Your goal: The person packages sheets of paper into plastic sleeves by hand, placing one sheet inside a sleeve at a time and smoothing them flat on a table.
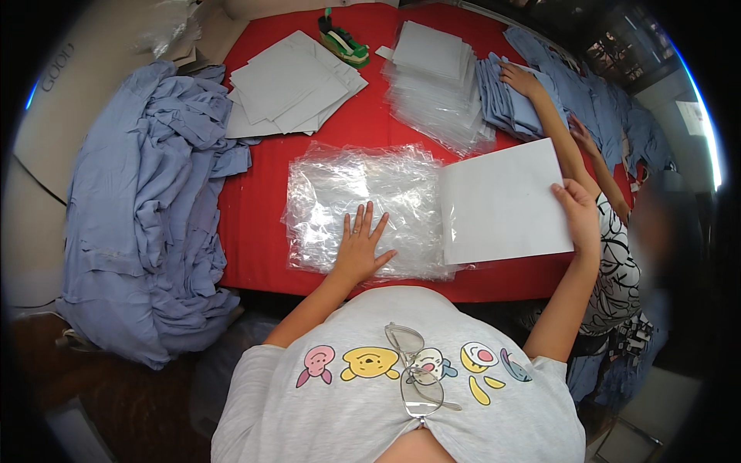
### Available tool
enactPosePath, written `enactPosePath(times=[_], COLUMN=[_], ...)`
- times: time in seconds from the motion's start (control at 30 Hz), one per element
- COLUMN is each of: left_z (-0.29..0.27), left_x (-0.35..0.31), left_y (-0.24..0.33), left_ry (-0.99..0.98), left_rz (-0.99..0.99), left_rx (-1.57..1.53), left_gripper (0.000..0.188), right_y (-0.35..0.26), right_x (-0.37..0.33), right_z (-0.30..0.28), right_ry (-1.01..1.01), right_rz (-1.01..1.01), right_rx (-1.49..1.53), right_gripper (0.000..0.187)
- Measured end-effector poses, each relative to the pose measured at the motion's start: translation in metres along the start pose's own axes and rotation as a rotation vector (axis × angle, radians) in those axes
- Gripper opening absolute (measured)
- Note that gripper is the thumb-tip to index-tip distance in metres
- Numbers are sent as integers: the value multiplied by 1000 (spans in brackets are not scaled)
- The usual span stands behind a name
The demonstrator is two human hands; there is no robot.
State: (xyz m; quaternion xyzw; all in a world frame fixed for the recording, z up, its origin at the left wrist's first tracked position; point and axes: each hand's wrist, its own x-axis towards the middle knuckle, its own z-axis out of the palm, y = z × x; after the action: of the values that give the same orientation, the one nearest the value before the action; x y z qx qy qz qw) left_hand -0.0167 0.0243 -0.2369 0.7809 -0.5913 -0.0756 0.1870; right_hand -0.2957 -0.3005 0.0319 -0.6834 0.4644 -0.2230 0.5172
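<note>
My left hand [362, 245] lies flat with fingers spread on a stack of clear plastic bags [324, 181] in the middle of the red table. A ring shows on one finger. My right hand [579, 216] grips the right edge of a white card sheet [505, 204], thumb on top. The sheet's left edge meets the right side of the bag stack. Whether that edge is inside a bag or only against it, I cannot tell.
More white card sheets [289, 81] lie fanned at the back left, near a green tape dispenser [343, 42]. Bagged white cards [432, 85] are piled behind. Blue garments [147, 216] heap at left. At right, another person's hand [521, 79] rests on folded blue garments [500, 104].
</note>
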Motion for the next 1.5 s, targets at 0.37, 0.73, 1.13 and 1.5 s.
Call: enactPosePath(times=[0.37,0.73,1.13,1.5], left_z=[-14,-24,7,45], left_x=[2,26,97,101], left_y=[-26,-39,20,26], left_ry=[-55,-84,-88,-46], left_rz=[-33,-36,175,174], left_rx=[94,119,77,58], left_gripper=[94,94,91,95], right_y=[-26,70,236,165], right_x=[172,171,-11,-24], right_z=[286,192,165,202], right_ry=[-314,-93,151,-96], right_rz=[-8,-210,-68,-622], right_rx=[795,196,53,-409], right_gripper=[37,30,16,32])
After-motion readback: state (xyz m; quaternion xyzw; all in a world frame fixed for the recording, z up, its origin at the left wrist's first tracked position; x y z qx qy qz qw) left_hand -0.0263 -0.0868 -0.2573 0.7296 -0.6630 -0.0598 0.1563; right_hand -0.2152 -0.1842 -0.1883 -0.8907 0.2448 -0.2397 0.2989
